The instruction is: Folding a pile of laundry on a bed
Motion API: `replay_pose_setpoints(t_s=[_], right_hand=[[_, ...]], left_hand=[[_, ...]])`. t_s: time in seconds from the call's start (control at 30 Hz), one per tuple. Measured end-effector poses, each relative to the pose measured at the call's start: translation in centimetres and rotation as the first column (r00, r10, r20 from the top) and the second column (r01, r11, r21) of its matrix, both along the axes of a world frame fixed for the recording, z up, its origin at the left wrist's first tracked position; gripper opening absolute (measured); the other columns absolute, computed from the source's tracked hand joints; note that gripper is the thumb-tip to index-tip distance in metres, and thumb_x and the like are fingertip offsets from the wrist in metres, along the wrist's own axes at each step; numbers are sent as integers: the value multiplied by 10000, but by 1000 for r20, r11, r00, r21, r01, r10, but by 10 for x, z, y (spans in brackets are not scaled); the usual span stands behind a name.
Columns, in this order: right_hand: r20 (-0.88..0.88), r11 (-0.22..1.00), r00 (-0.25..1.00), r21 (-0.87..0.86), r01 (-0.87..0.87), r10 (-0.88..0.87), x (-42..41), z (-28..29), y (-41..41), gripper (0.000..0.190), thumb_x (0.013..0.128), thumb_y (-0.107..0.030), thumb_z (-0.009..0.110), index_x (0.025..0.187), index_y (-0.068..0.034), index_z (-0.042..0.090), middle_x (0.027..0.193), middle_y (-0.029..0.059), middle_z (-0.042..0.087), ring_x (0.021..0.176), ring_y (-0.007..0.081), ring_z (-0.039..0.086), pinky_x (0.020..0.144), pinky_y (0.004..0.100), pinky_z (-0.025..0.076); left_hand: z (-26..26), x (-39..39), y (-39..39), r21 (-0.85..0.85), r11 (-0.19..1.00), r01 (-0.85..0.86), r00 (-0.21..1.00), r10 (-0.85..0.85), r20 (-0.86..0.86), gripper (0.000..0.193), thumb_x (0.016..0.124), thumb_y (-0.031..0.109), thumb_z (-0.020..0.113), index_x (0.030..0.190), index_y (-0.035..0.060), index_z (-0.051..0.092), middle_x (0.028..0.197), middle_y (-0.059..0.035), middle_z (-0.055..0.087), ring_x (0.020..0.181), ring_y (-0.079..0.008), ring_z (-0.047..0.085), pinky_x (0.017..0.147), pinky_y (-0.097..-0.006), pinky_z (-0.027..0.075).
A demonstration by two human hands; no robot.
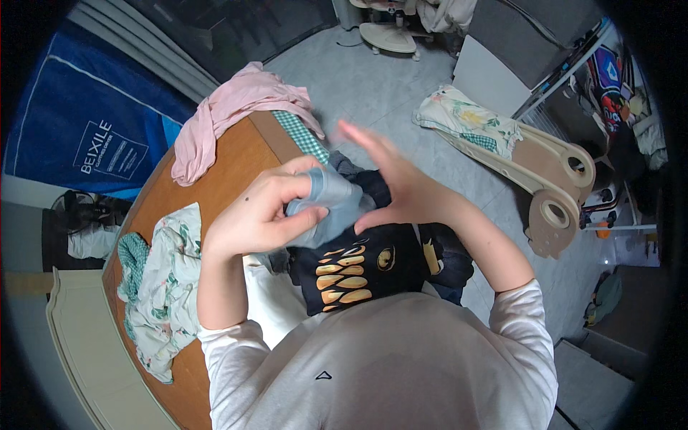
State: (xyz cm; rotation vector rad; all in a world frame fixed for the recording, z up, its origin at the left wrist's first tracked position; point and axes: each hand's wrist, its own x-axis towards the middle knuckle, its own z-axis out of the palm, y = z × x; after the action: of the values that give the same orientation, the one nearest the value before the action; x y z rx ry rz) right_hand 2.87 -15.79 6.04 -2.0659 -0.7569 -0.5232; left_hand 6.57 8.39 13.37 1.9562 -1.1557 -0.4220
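A small light blue cloth garment (338, 201) is bunched in front of me, blurred along its lower right. My left hand (274, 204) grips its banded edge between thumb and fingers. To the right of it my right hand (395, 183) is spread, thumb and fingers apart, with blurred fingertips; whether the thumb touches the cloth I cannot tell. Below the hands lies a black garment with a gold print (349, 274), close against my body. Dark clothes (451, 263) are piled beside it, and a white cloth (271, 295) shows under my left forearm.
A pink garment (242, 107) drapes over the far corner of the bed with a brown surface (236, 145). Floral cloth (172, 301) lies at the left. A beige plastic frame (500, 161) bearing floral fabric stands on the tiled floor at right. A blue clothes dryer cover (91, 113) is at upper left.
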Motion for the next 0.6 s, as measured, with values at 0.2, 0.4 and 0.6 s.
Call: replay_pose_setpoints(t_s=[0.2, 0.4, 0.6], right_hand=[[-679, 864, 585, 155, -478, 445, 24, -48, 2, 570, 689, -300, 835, 1125, -10, 610, 1092, 114, 663, 1020, 230, 611, 917, 371, 438], [-211, 975, 955, 132, -182, 207, 44, -46, 19, 376, 731, -197, 774, 1013, 5, 629, 946, 149, 586, 953, 300, 574, 854, 388, 443], [203, 987, 969, -42, 153, -141, 52, -5, 8, 282, 623, -126, 747, 837, -99, 566, 970, 53, 578, 937, 287, 548, 874, 388, 398]], left_hand=[[-30, 3, 13, 50, 998, -49, 999, 50, -16, 541, 712, 100, 819, 1191, 5, 587, 1096, -137, 608, 1058, -258, 577, 917, -357, 445], [-82, 1, -1, -155, 877, -454, 867, 475, 152, 719, 651, 145, 828, 1271, 20, 488, 1154, -180, 586, 1086, -349, 600, 913, -394, 478], [-39, 7, 17, -238, 896, -376, 526, 418, 741, 297, 605, 32, 707, 889, 102, 655, 1082, -134, 598, 877, -319, 623, 667, -407, 525]])
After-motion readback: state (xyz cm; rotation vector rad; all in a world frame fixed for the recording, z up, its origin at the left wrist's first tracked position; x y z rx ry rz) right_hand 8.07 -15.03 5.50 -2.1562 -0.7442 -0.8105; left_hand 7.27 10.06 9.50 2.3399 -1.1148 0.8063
